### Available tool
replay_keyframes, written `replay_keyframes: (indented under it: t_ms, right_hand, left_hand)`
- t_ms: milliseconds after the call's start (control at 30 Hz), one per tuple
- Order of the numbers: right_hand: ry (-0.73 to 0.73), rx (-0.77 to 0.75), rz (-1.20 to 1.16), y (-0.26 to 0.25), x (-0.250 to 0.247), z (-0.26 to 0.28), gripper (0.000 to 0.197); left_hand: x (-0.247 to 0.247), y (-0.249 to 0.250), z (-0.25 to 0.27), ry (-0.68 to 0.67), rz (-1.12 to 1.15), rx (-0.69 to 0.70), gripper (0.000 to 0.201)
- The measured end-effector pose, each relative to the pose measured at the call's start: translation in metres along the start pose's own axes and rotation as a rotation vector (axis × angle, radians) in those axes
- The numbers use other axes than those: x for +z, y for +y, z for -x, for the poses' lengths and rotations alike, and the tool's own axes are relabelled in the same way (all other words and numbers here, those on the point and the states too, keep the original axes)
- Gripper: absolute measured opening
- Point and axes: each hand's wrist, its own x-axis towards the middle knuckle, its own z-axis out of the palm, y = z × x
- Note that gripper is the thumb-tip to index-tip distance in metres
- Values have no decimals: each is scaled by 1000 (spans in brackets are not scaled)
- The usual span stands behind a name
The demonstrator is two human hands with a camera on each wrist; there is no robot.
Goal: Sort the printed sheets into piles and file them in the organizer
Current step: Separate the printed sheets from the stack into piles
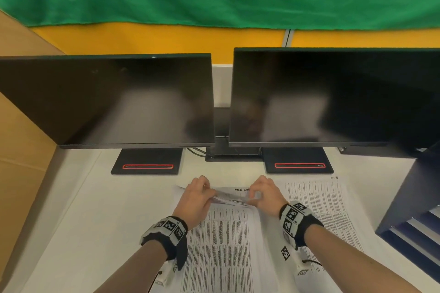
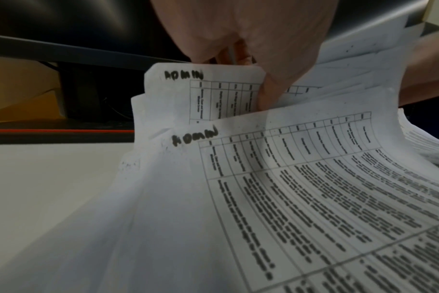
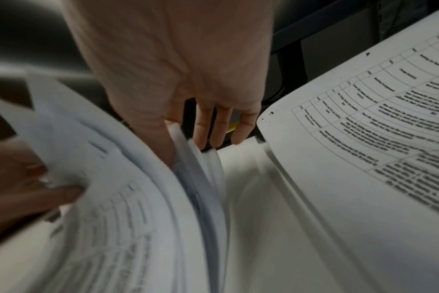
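A stack of printed sheets [image 1: 226, 245] lies on the white table in front of me, and its far edge is lifted. My left hand [image 1: 197, 194] grips the lifted far left corner. In the left wrist view its thumb [image 2: 266, 95] presses on sheets marked "ADMIN" [image 2: 188, 99], with the fingers behind them. My right hand [image 1: 263, 194] pinches the far right corner; its thumb [image 3: 168, 142] lies against the fanned sheet edges [image 3: 201, 178]. A second pile of sheets [image 1: 319, 209] lies flat to the right. The dark blue organizer [image 1: 409, 197] stands at the right edge.
Two dark monitors [image 1: 107, 100] [image 1: 333, 95] stand right behind the sheets, their black bases [image 1: 147, 162] [image 1: 297, 160] close to my fingers. A cardboard wall [image 1: 19, 150] borders the left. Bare white table [image 1: 95, 209] lies left of the stack.
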Motion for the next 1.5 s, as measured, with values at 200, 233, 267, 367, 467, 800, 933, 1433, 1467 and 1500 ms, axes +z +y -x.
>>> replay_keyframes:
  t_ms: [200, 233, 267, 367, 467, 800, 933, 1433, 1467, 1500]
  right_hand:
    - [-99, -50, -247, -2, -5, 9, 24]
    - [-106, -36, -241, -1, -5, 9, 22]
    - [-116, -18, -233, -2, -6, 9, 20]
    - [-148, 34, -281, -8, -7, 8, 40]
    - [-111, 123, -377, -12, -9, 6, 47]
    - [-158, 98, -665, -16, -5, 15, 19]
    - [-117, 157, -492, -3, 1, 7, 27]
    - [106, 60, 109, 2, 2, -18, 12]
    - [111, 64, 115, 3, 1, -19, 15]
    - [112, 71, 116, 4, 0, -19, 18]
  left_hand:
    - [4, 5, -5, -134, -54, 47, 23]
    - [3, 6, -5, -148, -52, 41, 23]
    - [3, 6, -5, -161, -50, 27, 21]
    - [1, 7, -5, -180, -43, -3, 14]
    - [-1, 8, -3, -169, -36, 3, 13]
    - [0, 8, 0, -130, 65, 6, 34]
    - [9, 0, 4, -87, 7, 57, 20]
    - [6, 0, 24, 58, 69, 80, 20]
    - [6, -1, 24, 66, 68, 82, 20]
    - [7, -1, 24, 73, 65, 83, 20]
